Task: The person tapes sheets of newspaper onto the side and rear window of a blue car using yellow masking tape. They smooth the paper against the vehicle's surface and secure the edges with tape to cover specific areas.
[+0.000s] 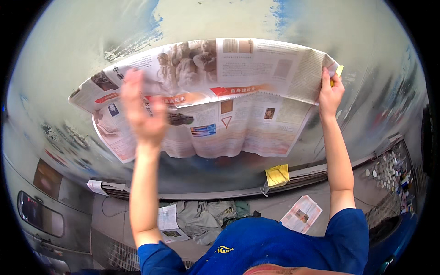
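A large newspaper sheet (256, 68) is spread against a paint-smudged, grey-white wall (206, 18). Its upper part lies fairly flat, while the lower half hangs in loose folds. My right hand (331, 94) grips the sheet's right edge near the top corner, thumb up. Small bits of something yellow (339, 70) show by those fingers; what it is I cannot make out. My left hand (144, 110), smeared by motion, is in front of the sheet's left part. Its thumb stands apart from the raised fingers, and I see nothing in it. Whether it touches the paper I cannot tell.
Below the wall, a ledge carries a yellow sheet or cloth (277, 175). More newspaper (302, 214) and crumpled grey-green cloth (206, 217) lie on the floor. Many small containers and lids (389, 172) crowd the right side. A grey door with a window (41, 213) stands left.
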Available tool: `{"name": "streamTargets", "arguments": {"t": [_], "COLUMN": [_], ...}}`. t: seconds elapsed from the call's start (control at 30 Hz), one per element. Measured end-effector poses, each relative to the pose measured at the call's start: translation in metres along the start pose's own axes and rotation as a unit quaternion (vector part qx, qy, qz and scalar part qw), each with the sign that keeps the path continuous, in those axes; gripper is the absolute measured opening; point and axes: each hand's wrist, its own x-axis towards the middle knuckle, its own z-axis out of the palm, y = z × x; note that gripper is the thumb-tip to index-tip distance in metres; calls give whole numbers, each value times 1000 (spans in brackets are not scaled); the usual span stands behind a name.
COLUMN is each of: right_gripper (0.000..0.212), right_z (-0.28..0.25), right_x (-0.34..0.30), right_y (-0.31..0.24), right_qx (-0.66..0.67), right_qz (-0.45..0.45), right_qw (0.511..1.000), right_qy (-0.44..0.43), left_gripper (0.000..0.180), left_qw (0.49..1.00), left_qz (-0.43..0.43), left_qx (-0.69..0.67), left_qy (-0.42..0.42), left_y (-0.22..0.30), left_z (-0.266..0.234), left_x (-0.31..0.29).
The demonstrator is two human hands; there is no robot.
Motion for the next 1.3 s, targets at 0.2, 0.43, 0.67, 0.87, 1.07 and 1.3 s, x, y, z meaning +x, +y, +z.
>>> {"name": "streamTargets", "arguments": {"t": [0.2,0.43,0.67,0.87,1.07,1.3], "right_gripper": [31,43,18,21,16,31], "right_z": [2,-2,27,143,157,146], "right_x": [20,54,32,26,65,80], "right_y": [-2,15,-54,-93,-76,-71], "right_qx": [-103,-205,-181,-115,-50,-21], "right_qz": [-103,-143,-493,-733,-760,-694], "right_qw": [986,968,850,511,490,573], "right_qy": [77,8,35,-434,-423,-435], "left_gripper": [93,96,91,92,100,90], "left_qw": [993,995,996,994,994,949], "left_qz": [-66,24,16,16,-83,-289], "left_qx": [63,83,78,97,40,112], "left_qy": [-81,-49,-28,-51,-50,60], "left_y": [37,42,46,40,-1,-159], "left_z": [105,122,130,117,107,53], "left_x": [-11,9,12,12,10,18]}}
